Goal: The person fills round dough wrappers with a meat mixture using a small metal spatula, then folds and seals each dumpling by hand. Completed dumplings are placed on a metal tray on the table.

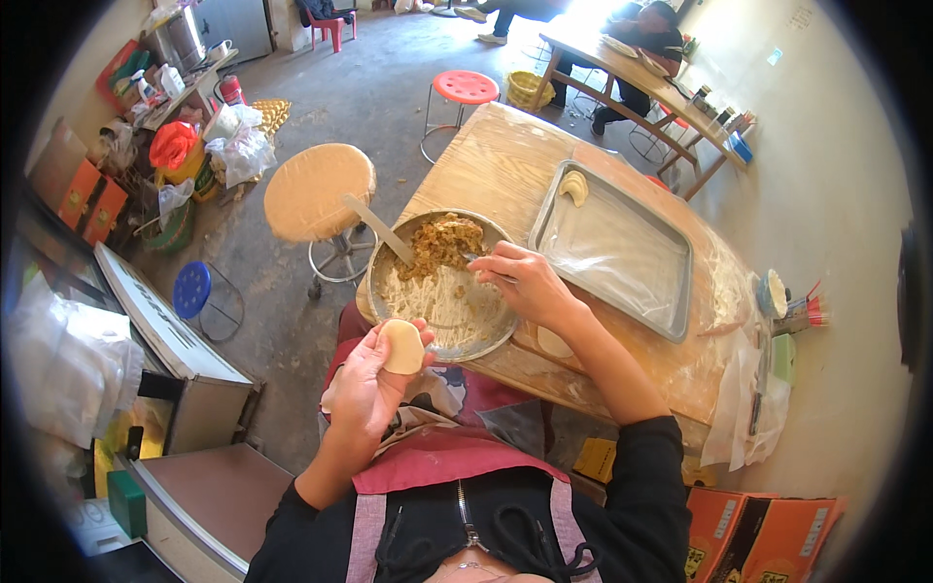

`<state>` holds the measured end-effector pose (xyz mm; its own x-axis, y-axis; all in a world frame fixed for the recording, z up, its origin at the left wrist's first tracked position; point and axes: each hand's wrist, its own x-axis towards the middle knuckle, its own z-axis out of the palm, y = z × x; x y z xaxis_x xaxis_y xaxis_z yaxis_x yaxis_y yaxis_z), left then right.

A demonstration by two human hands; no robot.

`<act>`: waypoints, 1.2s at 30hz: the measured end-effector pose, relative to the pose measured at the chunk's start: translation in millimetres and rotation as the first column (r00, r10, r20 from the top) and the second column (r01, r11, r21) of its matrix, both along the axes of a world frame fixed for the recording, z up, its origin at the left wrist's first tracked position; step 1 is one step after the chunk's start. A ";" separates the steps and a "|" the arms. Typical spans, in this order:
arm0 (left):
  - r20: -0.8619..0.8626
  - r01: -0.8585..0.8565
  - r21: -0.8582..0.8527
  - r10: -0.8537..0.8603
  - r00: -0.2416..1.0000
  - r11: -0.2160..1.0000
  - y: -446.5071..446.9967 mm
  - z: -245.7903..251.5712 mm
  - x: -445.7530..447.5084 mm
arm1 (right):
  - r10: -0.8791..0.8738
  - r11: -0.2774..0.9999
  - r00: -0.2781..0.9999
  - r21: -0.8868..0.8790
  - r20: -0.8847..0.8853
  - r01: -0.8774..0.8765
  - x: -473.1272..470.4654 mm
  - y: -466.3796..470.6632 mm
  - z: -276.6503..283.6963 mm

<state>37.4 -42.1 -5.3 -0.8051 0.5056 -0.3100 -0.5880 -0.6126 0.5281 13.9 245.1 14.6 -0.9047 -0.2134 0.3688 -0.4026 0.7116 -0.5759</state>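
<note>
A round dough wrapper lies flat across the fingers of my left hand, thumb over its edge. That hand is at the near rim of a wide metal bowl. Chopped filling is heaped at the bowl's far side, with smears over its bottom. My right hand grips a thin metal utensil, its tip at the filling's edge; its exact kind is unclear. A flat pale spatula leans out over the bowl's left rim. Partly behind my right forearm, another dough wrapper rests on the wooden table.
A metal tray holds a few folded dumplings in its far left corner. Loose flour covers the table's right side. A round padded stool stands left of the bowl. Another person sits at a farther table.
</note>
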 end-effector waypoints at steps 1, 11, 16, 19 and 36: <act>-0.012 -0.017 0.025 0.018 1.000 1.000 -4.6 -5.5 -2.2 | 0.004 1.000 1.000 -0.023 0.026 -0.004 4.6 1.3 2.6; -0.038 -0.083 0.131 0.089 0.995 0.988 -11.5 -15.0 -6.5 | -0.007 0.917 0.852 -0.336 0.524 0.214 44.1 15.9 14.8; -0.088 -0.066 0.109 0.076 0.993 0.992 -3.6 -13.5 -10.1 | 0.048 0.734 0.787 -0.556 0.615 0.390 47.7 12.4 8.9; -0.087 -0.092 0.101 0.101 0.991 0.991 5.7 -18.0 -13.2 | 0.054 0.657 0.789 -0.617 0.612 0.433 48.6 11.9 14.0; -0.172 -0.298 0.033 0.299 0.939 0.954 -4.5 -20.5 -14.1 | 0.078 0.800 0.861 -0.546 0.503 0.247 66.3 -46.6 -0.5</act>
